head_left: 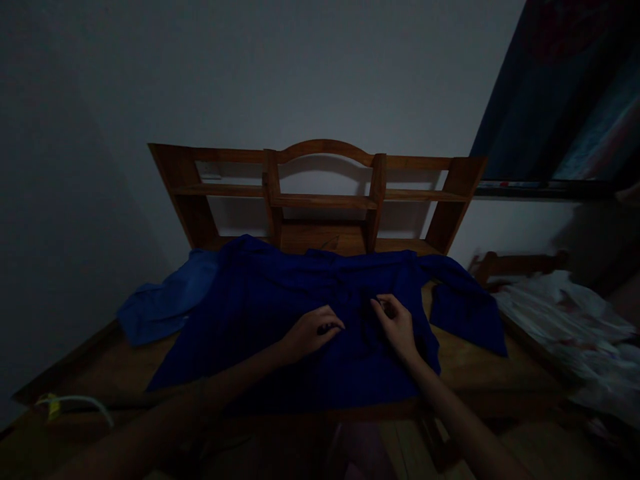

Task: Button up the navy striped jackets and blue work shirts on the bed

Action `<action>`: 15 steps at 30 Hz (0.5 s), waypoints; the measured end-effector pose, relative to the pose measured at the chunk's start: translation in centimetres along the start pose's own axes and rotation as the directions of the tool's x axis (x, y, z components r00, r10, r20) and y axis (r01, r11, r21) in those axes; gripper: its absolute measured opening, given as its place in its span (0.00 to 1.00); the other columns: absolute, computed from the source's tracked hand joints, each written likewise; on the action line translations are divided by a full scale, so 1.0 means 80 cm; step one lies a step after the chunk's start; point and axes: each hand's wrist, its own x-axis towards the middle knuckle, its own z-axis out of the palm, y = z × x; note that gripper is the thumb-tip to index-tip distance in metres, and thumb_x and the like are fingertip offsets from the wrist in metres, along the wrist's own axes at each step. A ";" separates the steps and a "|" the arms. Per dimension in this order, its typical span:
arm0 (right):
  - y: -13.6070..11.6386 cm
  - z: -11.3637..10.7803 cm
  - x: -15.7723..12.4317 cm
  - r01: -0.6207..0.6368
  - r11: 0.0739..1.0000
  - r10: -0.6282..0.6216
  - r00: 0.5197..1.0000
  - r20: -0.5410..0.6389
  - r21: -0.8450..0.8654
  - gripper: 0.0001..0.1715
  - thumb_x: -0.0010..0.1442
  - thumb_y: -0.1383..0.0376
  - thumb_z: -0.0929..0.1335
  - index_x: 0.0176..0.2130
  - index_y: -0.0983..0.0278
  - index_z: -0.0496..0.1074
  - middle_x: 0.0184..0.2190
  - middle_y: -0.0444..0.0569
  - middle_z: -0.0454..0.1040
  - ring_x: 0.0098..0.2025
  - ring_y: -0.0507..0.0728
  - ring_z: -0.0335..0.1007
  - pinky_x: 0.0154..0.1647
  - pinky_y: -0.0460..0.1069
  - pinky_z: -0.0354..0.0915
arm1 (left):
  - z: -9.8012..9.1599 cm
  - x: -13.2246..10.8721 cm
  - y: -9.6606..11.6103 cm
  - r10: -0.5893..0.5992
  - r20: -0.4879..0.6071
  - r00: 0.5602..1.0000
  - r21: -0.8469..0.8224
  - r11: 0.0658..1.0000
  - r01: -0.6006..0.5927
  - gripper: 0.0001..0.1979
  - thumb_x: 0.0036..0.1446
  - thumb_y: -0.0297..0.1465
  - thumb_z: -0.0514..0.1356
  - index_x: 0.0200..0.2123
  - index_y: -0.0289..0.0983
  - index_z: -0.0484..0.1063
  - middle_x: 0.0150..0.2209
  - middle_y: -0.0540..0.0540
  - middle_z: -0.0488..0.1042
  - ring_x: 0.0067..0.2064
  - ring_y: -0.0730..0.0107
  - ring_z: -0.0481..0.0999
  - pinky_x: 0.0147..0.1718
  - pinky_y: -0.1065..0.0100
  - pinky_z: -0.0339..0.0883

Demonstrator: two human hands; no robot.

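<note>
A dark blue shirt (280,313) lies spread over a wooden desk (480,363), its sleeves out to both sides. My left hand (313,331) rests on the middle of the shirt with fingers curled, pinching the cloth. My right hand (397,323) sits just to its right, fingers bent and gripping the fabric near the front opening. The room is dim, so small details on the cloth are hard to see.
A wooden shelf unit (320,197) stands at the back of the desk against a pale wall. A lighter blue cloth (165,300) lies at the left. A white cable (80,402) runs along the near left edge. Pale patterned bedding (560,320) lies at the right.
</note>
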 end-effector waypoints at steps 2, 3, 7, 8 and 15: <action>0.002 0.000 0.003 0.048 0.999 -0.048 0.999 -0.001 -0.012 0.16 0.57 0.54 0.65 0.37 0.63 0.71 0.31 0.47 0.69 0.33 0.54 0.65 0.34 0.47 0.60 | 0.006 -0.003 -0.007 -0.034 0.128 0.991 -0.062 0.997 0.042 0.13 0.58 0.39 0.55 0.37 0.38 0.75 0.39 0.46 0.73 0.38 0.71 0.72 0.39 0.72 0.64; 0.003 0.000 0.004 0.066 0.998 -0.066 0.998 0.003 -0.014 0.16 0.57 0.54 0.65 0.37 0.63 0.72 0.33 0.48 0.69 0.35 0.54 0.65 0.36 0.48 0.61 | 0.009 -0.002 -0.010 -0.073 0.178 0.981 -0.100 0.991 0.091 0.15 0.60 0.40 0.53 0.38 0.38 0.75 0.38 0.46 0.73 0.36 0.72 0.72 0.37 0.73 0.64; 0.006 0.001 0.006 0.037 0.999 -0.037 0.998 0.050 -0.003 0.16 0.54 0.53 0.67 0.35 0.63 0.72 0.33 0.48 0.70 0.35 0.55 0.66 0.36 0.48 0.62 | 0.021 0.011 -0.015 -0.173 0.239 0.956 -0.124 0.971 0.206 0.17 0.59 0.41 0.53 0.43 0.37 0.73 0.36 0.47 0.74 0.31 0.75 0.72 0.32 0.74 0.64; 0.006 0.002 0.006 0.023 1.000 -0.023 0.997 0.073 0.005 0.16 0.54 0.53 0.67 0.35 0.63 0.72 0.32 0.48 0.70 0.35 0.55 0.66 0.36 0.48 0.61 | 0.025 0.015 -0.015 -0.159 0.230 0.960 -0.104 0.977 0.187 0.16 0.56 0.41 0.57 0.43 0.37 0.73 0.37 0.47 0.74 0.32 0.74 0.72 0.32 0.74 0.64; 0.022 0.011 0.003 -0.097 0.985 0.046 0.946 0.321 0.144 0.17 0.56 0.53 0.66 0.39 0.63 0.69 0.31 0.44 0.69 0.33 0.53 0.65 0.35 0.46 0.61 | 0.056 0.040 -0.017 -0.145 0.281 0.949 0.064 0.989 0.132 0.11 0.48 0.36 0.64 0.34 0.37 0.72 0.32 0.48 0.74 0.34 0.70 0.73 0.32 0.73 0.63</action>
